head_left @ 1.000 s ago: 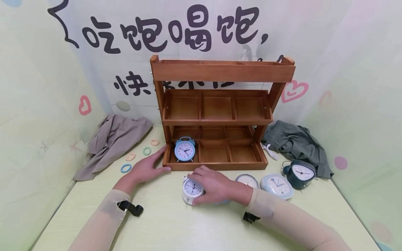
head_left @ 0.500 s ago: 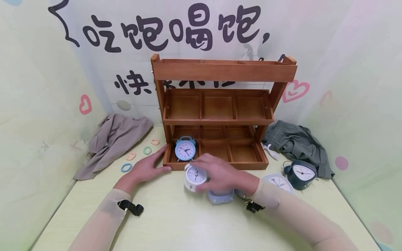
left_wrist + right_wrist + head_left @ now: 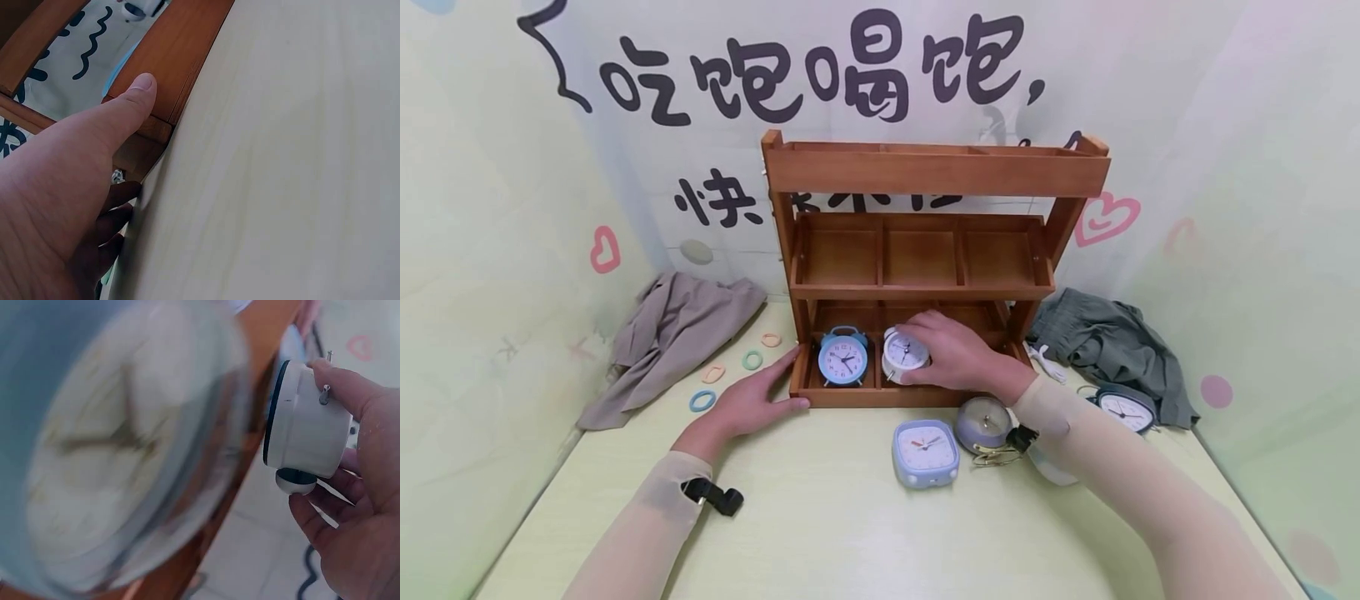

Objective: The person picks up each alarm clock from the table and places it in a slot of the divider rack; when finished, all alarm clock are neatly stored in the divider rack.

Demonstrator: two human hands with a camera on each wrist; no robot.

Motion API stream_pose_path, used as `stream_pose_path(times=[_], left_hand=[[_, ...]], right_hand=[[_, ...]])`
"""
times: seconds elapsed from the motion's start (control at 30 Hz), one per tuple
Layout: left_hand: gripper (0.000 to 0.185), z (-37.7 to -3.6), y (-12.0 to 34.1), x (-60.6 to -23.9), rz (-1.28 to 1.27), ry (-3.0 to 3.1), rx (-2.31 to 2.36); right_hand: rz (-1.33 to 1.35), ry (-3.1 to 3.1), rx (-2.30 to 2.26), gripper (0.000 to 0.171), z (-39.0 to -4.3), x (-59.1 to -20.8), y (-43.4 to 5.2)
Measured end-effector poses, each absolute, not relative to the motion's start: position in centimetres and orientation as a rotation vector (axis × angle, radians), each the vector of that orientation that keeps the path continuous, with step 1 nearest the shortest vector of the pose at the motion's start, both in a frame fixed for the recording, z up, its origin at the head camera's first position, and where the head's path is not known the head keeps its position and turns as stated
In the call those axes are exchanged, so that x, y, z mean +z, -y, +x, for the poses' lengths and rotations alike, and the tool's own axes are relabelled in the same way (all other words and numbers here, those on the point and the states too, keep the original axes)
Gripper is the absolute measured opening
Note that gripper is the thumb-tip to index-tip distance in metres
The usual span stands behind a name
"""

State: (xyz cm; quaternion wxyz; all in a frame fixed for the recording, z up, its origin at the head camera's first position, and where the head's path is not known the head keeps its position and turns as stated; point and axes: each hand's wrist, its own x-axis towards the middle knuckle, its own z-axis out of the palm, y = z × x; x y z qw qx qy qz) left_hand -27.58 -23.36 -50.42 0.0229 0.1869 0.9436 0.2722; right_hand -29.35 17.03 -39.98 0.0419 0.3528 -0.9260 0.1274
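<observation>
My right hand point(image 3: 951, 350) grips a white twin-bell alarm clock point(image 3: 904, 355) at the middle bottom compartment of the brown wooden rack point(image 3: 936, 173). In the right wrist view, thumb and fingers hold the white clock point(image 3: 307, 422) by its side and a bell. A blue twin-bell alarm clock point(image 3: 842, 358) stands beside it in the left bottom compartment. My left hand point(image 3: 751, 407) rests against the rack's lower left corner; in the left wrist view its thumb point(image 3: 142, 87) lies straight on the wood.
On the table are a lavender square clock point(image 3: 926, 454), a round purple clock point(image 3: 983, 425) and a dark alarm clock point(image 3: 1123, 408). A pale clock is mostly hidden under my right forearm. Cloths point(image 3: 681, 333) and several colored rings point(image 3: 702, 401) lie around the rack.
My right hand has lifted the white alarm clock off the table and carried it up and to the right into the rack's bottom row. The left hand has stayed put.
</observation>
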Motion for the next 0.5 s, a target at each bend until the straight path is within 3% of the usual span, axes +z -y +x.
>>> stream_pose_path(times=[0.5], left_hand=[[0.106, -27.5, 23.3, -50.5, 0.583, -2.932, 0.846]], right_hand=[[1.086, 2.878, 0.209, 0.084, -31.7, -43.7, -17.9]])
